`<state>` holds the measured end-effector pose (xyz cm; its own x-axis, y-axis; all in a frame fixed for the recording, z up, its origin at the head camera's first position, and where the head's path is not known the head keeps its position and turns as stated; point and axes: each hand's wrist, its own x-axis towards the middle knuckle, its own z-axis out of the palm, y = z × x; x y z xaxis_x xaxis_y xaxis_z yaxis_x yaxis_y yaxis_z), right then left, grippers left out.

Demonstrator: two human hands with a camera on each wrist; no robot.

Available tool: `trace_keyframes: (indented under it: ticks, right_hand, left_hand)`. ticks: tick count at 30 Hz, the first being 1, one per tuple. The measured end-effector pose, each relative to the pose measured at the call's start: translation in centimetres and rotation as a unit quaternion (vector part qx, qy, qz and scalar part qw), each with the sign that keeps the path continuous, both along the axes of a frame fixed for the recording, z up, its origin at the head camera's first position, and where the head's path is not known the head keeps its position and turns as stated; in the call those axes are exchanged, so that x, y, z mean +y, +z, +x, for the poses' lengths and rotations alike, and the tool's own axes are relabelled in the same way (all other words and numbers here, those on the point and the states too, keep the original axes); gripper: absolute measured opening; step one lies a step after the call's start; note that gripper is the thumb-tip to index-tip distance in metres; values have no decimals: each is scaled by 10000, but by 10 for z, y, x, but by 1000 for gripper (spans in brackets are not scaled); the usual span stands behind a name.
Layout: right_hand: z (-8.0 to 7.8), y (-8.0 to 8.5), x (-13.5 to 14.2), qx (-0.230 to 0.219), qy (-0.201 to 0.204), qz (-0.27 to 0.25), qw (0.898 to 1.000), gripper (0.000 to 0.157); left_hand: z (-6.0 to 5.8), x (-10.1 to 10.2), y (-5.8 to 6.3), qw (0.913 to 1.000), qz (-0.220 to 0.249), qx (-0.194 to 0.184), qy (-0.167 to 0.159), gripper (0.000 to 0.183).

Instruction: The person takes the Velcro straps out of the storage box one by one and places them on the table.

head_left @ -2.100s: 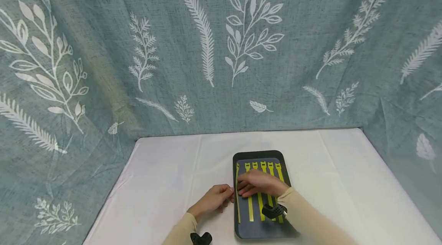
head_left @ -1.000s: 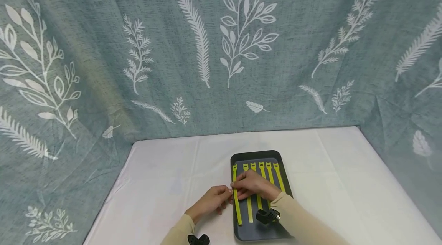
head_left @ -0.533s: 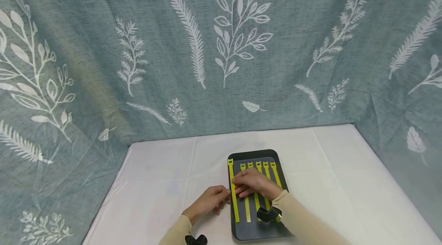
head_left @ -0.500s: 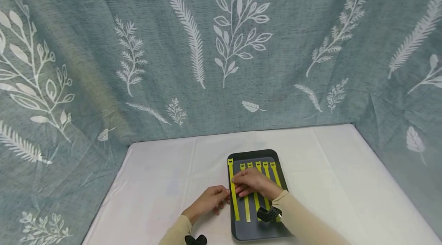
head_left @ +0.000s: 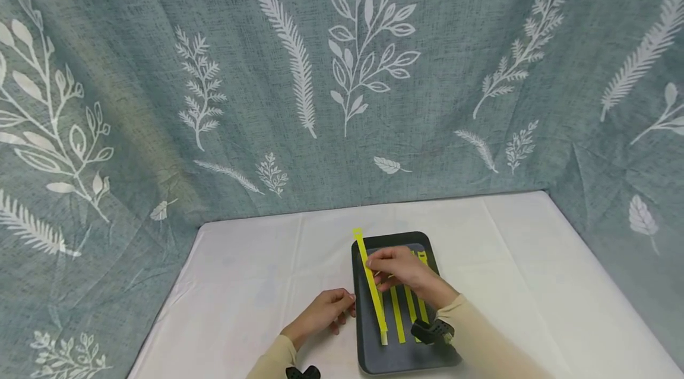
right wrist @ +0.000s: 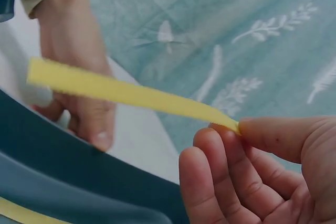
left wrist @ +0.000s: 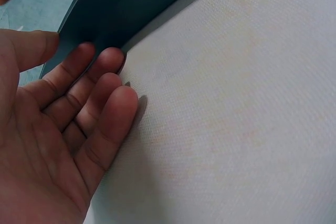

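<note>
A yellow hook-and-loop cable tie (head_left: 376, 293) hangs over the dark tray (head_left: 392, 361) at a slant, its slotted head toward the far end. My right hand (head_left: 399, 266) pinches it between thumb and fingertips; the right wrist view shows its free end (right wrist: 121, 90) stretching out from that pinch. Other yellow cable ties (head_left: 398, 318) lie lengthwise in the tray, partly covered by the right hand. At the tray's left side, my left hand (head_left: 325, 310) rests with loosely bent fingers. In the left wrist view, its fingertips (left wrist: 110, 59) are at the tray's outer wall and hold nothing.
The tray stands on a white-covered table (head_left: 256, 272). A blue-green curtain (head_left: 299, 100) with white leaf prints hangs behind and at both sides. Black straps with camera mounts (head_left: 430, 330) sit on both wrists.
My right hand has lifted the leftmost cable tie from the tray's left side and moved it up and to the right. The left hand has stayed by the rim. The head view has shifted slightly.
</note>
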<state>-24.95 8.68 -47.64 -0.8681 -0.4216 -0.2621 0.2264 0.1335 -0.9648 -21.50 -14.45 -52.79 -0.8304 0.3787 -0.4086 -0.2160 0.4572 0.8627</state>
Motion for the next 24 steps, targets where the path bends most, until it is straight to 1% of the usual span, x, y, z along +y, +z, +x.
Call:
trace_keyframes:
  ticks: [3, 9, 12, 16, 19, 24]
  right_hand:
    - [-2, 5, 10, 34, -23, -78, 10000, 34]
    - [-8, 17, 32, 189, -72, -120, 9997, 35]
    - [-12, 22, 43, 251, -72, -41, 9996, 34]
    - [-16, 31, 57, 255, -147, 188, 9994, 35]
    - [-17, 36, 67, 173, -292, 328, 9989, 34]
    - [-16, 39, 89, 159, -508, 538, 9971, 31]
  left_hand:
    - [1, 1, -1, 10000, 6, -11, 2, 39]
    - [0, 1, -1, 9999, -48, 113, -21, 39]
    - [-1, 1, 0, 9999, -56, 123, -13, 38]
    - [-2, 0, 0, 9999, -46, 100, 25, 38]
    - [-3, 0, -1, 10000, -53, 57, 56, 38]
    - [-2, 2, -1, 10000, -36, -34, 65, 38]
